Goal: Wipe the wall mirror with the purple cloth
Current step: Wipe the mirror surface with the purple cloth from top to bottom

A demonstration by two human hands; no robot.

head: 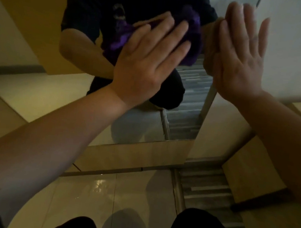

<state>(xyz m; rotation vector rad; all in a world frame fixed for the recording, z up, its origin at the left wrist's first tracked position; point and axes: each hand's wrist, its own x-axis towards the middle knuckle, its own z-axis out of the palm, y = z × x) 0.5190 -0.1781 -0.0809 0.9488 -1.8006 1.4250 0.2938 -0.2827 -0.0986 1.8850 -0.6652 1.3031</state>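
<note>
Purple cloth (pixel 192 44), mostly hidden under flat left hand (pixel 147 61), presses mirror (pixel 145 124); right hand (pixel 239 60) flat, grip wide.

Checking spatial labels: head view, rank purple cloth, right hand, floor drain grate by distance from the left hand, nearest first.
1. purple cloth: under the left hand, pressed against the mirror.
2. right hand: to the right, flat at the mirror's right edge.
3. floor drain grate: low on the floor, below and right.
</note>
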